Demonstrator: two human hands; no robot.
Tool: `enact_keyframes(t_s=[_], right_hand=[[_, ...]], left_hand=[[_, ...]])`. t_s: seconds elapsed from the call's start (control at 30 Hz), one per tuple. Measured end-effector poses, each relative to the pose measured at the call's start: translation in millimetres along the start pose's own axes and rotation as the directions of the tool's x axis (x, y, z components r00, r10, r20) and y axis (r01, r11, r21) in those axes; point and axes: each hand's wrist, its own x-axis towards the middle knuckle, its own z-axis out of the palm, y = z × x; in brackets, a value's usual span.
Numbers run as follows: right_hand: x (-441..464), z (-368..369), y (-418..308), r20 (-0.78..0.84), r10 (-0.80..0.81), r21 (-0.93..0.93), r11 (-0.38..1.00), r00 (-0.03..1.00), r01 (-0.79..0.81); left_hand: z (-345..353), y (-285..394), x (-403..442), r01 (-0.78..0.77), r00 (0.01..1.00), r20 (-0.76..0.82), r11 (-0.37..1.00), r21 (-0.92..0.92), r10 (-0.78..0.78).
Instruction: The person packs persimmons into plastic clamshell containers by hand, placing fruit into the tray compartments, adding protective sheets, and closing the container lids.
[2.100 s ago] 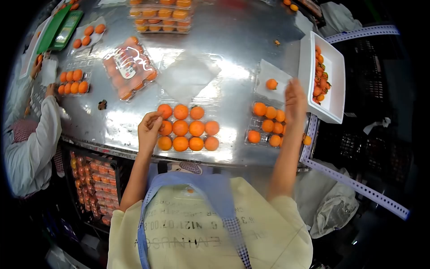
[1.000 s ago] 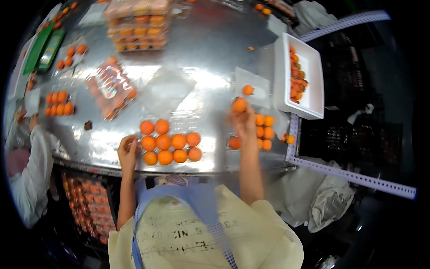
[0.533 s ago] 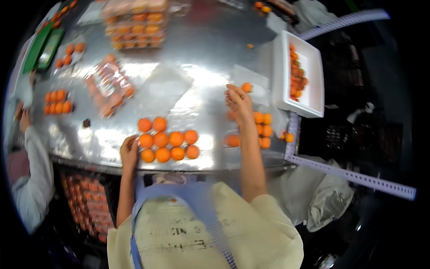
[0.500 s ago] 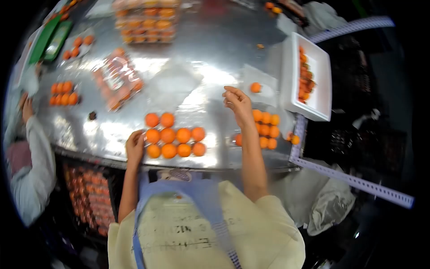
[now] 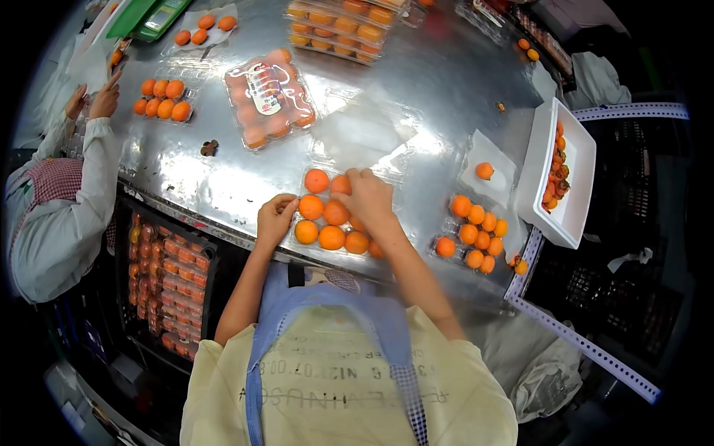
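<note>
Nearest to us, the clear tray [image 5: 316,251] with its rows of orange fruits [image 5: 311,207] lies close to the near edge of the metal table [image 5: 446,97]; if a wrist drags it, we judge that fruits could roll off. The left hand [image 5: 277,219] is half curled at the tray's left side, thumb and forefinger close together; whether they pinch the rim, we cannot tell, and with a loose hold the tray may slide. The right hand [image 5: 368,199] bends over the far row, fingers partly closed and touching one fruit [image 5: 338,183]; its palm is hidden, so we cannot tell whether it grasps anything. Too strong pressing could bruise this fruit. Farther to the right, a single fruit [image 5: 484,171] on a white sheet [image 5: 502,176] could roll if the sheet is pulled.
</note>
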Motion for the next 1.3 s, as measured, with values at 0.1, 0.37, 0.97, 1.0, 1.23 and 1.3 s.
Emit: enact_keyframes(t_s=[0.1,0.37,0.97,1.0,1.23,1.3], right_hand=[[0,4,0,-0.010,0.012,0.064,0.998,1.000,-0.011],[-6,-11,25,0.219,0.059,0.677,0.709,0.974,-0.196],[-37,-8,44,0.223,-0.237,0.841,-0.444,0.946,-0.310],[-37,-10,41,0.237,-0.206,0.834,-0.458,0.949,-0.308],[-23,-3,43,0.359,-0.110,0.916,-0.146,0.927,-0.373],[-16,-6,30,0.315,-0.075,0.946,0.113,0.946,-0.305]], left_hand=[[0,3,0,0.001,1.000,0.010,1.000,-0.014,0.000],[-1,5,0,-0.006,1.000,0.019,1.000,-0.030,0.007],[-2,8,2,0.049,0.998,0.046,0.996,-0.078,-0.046],[-2,8,2,0.053,0.998,0.046,0.995,-0.079,-0.049],[-2,10,0,0.045,0.998,0.046,0.997,-0.068,-0.042],[-3,8,1,0.035,0.998,0.058,0.997,-0.072,-0.031]])
